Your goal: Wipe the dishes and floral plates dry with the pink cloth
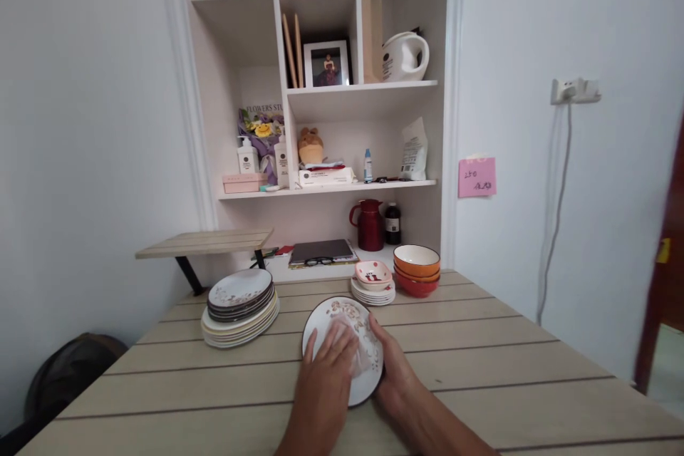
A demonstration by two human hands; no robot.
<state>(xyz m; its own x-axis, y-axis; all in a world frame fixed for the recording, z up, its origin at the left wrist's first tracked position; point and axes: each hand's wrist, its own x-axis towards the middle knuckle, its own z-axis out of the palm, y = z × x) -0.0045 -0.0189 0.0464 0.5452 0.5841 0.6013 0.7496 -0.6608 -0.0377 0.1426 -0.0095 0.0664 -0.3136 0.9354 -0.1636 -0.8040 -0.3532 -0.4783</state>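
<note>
A white plate [315,317] with a dark rim and a brownish flower pattern is tilted toward me above the table's middle. My right hand [398,370] grips its right edge, thumb on the front and the other fingers behind, hidden. Across the plate's face lies my left hand [327,370], pressing a thin, whitish tissue [363,356] against it. Part of the tissue is covered by my fingers. At the left stands a stack of plates [240,288], dark-rimmed ones on top of pale ones.
Small saucers [374,297] carry a square patterned dish [374,272] behind the plate. Beside them are stacked orange and red bowls [417,263]. The slatted table [496,377] meets a shelf unit holding a red jug [368,226]. A small raised wooden shelf [206,242] stands at the back left.
</note>
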